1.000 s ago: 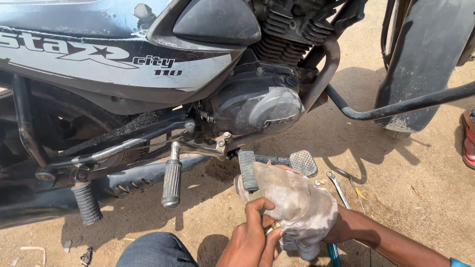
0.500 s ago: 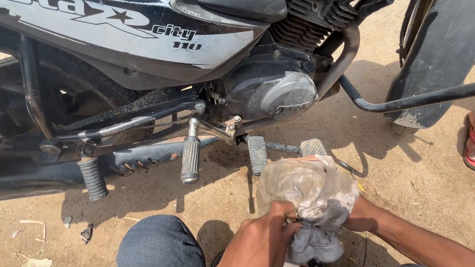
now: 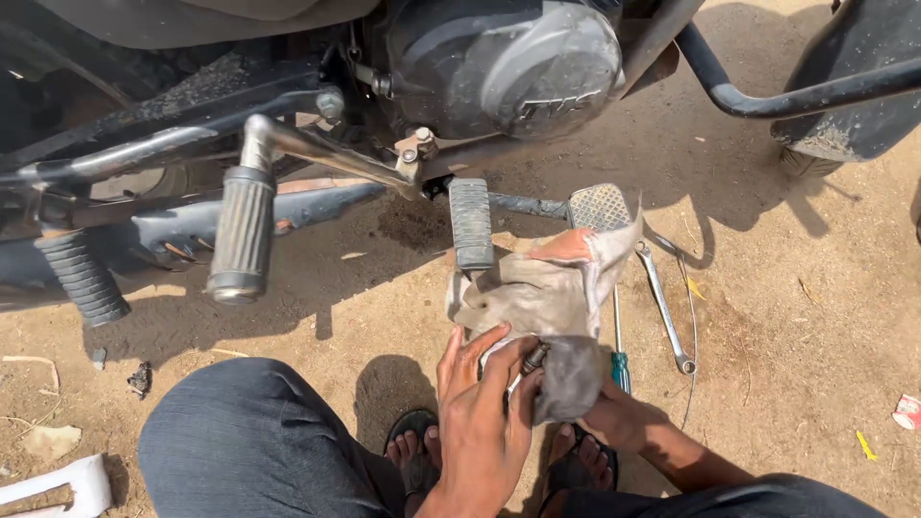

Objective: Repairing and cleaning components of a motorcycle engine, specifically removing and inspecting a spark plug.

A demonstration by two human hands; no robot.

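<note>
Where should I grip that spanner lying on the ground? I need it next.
Take the spanner by its bare shank, from the right. Its upper end slips under the rag and a screwdriver lies close along its left, while the dirt to its right is open.

Single head view, close, looking steeply down — motorcycle underside (image 3: 499, 67) above, sandy ground (image 3: 787, 317) below

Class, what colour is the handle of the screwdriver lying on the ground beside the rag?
Blue-green; the screwdriver handle shows in the head view.
</note>
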